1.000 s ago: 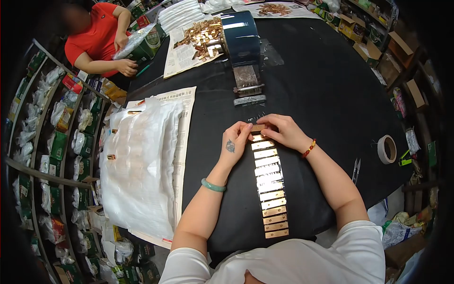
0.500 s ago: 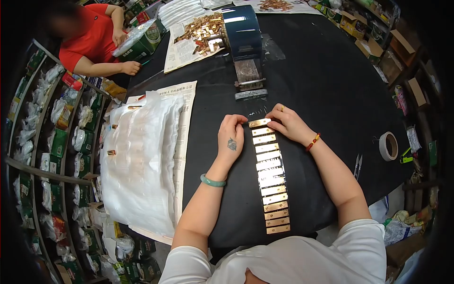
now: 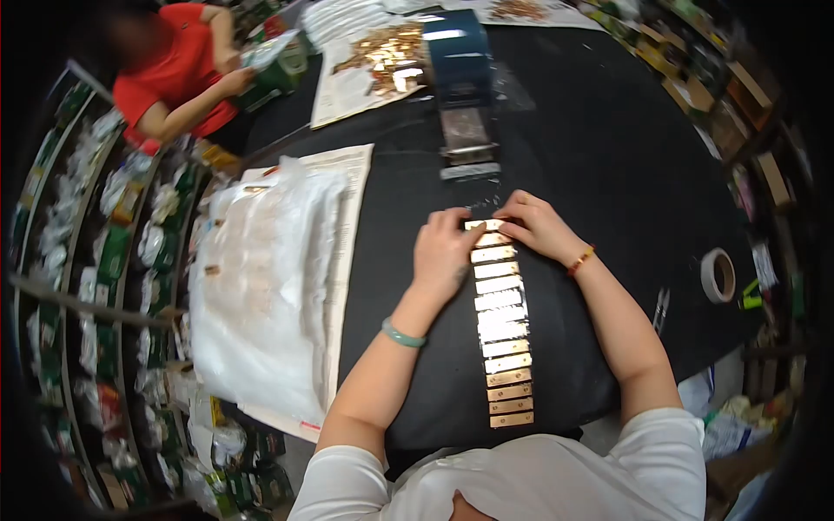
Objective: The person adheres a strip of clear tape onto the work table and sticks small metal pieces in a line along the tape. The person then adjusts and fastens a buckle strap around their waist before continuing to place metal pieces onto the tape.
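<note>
A column of shiny gold-coloured metal plates (image 3: pixel 504 350) runs up the black table, laid side by side on a strip. At its far end lies the top plate (image 3: pixel 485 225). My left hand (image 3: pixel 446 247) pinches this plate's left end, thumb on the near side and fingers bent beyond it. From the other side my right hand (image 3: pixel 534 224) has thumb and fingers closed on the plate's right end. Just beyond my hands sits a tape dispenser (image 3: pixel 469 143) with a large dark blue roll (image 3: pixel 460 65).
White foam sheets (image 3: pixel 261 286) lie on newspaper (image 3: pixel 358 187) at left. Gold pieces (image 3: pixel 391 56) are heaped on paper at the back. A tape roll (image 3: pixel 718 275) and tweezers (image 3: pixel 661 310) lie at right. A person in red (image 3: pixel 178 74) handles a green package at the far left.
The view has shifted slightly. My left hand, apart from the top plate half a second ago, has moved onto its left end. The person in red has raised a hand from the table to the package.
</note>
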Motion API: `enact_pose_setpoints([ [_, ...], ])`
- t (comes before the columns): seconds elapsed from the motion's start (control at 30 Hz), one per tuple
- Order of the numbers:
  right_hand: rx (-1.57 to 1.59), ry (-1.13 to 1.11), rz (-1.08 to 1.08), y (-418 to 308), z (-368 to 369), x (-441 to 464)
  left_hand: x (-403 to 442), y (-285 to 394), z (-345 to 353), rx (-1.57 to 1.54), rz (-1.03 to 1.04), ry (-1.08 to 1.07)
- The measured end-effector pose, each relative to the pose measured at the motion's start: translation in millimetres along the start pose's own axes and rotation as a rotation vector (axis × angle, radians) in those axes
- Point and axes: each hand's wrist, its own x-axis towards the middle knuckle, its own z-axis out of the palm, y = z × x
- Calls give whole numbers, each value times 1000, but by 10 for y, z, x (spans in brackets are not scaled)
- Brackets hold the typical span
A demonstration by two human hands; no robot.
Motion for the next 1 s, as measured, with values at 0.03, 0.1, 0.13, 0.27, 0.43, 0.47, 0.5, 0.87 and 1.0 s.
enact_pose_setpoints([
  [0.03, 10, 6, 63, -43, -24, 31, -1, 1, 5, 17, 0, -3],
  [0.1, 46, 46, 98, -34, -38, 34, -24, 9, 20, 39, -12, -24],
  [0.13, 58, 47, 122, -30, -57, 53, -34, 11, 56, 17, -20, 19],
  [0.27, 77, 75, 73, 11, -58, 71, 24, 95, -322, -188, -103, 180],
  [0.43, 126, 70, 199, -7, -18, 8, -7, -524, -1579, -320, -361, 391],
  [0.47, 133, 82, 199, 0, -28, 24, -84, -944, -1760, -149, -352, 414],
  [0.5, 142, 96, 198, 3, -44, 42, -217, -1343, -1982, -100, -341, 393],
  [0.87, 163, 81, 263, -64, -56, 53, -1374, -2815, -2388, -25, -981, 155],
  [1.0, 181, 92, 263, -41, -53, 48, -1269, -2653, -2323, 465, -820, 105],
])
